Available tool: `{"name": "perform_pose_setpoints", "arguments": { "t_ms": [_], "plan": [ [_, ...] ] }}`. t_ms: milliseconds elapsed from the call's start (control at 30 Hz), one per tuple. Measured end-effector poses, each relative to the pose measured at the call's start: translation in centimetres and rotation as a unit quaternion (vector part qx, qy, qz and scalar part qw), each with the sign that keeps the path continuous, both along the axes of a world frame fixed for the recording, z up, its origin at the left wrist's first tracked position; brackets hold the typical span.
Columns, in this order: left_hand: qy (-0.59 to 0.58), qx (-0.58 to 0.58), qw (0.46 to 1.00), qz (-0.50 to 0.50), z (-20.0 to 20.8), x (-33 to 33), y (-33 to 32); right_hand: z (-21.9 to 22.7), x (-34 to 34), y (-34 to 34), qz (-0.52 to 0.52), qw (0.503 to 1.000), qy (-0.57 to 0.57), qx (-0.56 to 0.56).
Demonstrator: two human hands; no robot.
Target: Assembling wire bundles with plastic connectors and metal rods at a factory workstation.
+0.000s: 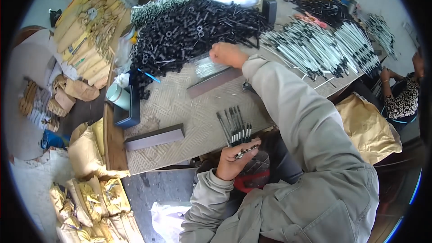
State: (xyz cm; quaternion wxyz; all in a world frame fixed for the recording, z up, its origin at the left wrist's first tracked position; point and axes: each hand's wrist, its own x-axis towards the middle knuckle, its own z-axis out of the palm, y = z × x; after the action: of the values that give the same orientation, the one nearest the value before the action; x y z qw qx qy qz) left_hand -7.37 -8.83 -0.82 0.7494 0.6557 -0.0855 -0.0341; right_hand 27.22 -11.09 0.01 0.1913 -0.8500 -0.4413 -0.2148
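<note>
My left hand (234,159) is closed round a bunch of slim black pen-like rods (236,128) with pale bands, held in a row just off the table's near edge. Their upper ends fan out. My right hand (227,55) reaches across the table with its fingers curled together over a heap of thin clear sticks (208,68). Whatever its fingertips pinch is hidden. A long brown-and-grey bar (215,83) lies beside the sticks, just on the near side of that hand.
A big mound of black tubular parts (180,31) covers the table's back. White rods with black ends (310,47) lie at right. A second bar (155,138) and a blue box (126,114) with a pale-green cup (118,95) are at left. Co-workers sit behind and far right.
</note>
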Motion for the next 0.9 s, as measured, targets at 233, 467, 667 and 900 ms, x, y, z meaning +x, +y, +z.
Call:
{"name": "perform_pose_setpoints", "arguments": {
  "t_ms": [233,467,667,900],
  "plan": [
    [-0.012,0.004,1.000,-0.004,-0.5,-1.2,0.5,0.2,-2.6,1.9,-0.041,0.984,0.092,-0.147],
    [0.005,-0.051,0.999,-0.003,0.1,-1.1,-0.3,1.6,-3.2,-1.2,0.006,0.992,0.110,-0.060],
    [0.011,-0.090,0.996,0.021,0.5,-0.7,-0.4,4.1,-6.8,-4.2,0.076,0.990,0.016,0.114],
    [0.003,-0.090,0.995,0.053,0.1,-0.9,-0.9,6.9,-20.9,-14.0,0.168,0.922,0.235,0.257]
  ]
}}
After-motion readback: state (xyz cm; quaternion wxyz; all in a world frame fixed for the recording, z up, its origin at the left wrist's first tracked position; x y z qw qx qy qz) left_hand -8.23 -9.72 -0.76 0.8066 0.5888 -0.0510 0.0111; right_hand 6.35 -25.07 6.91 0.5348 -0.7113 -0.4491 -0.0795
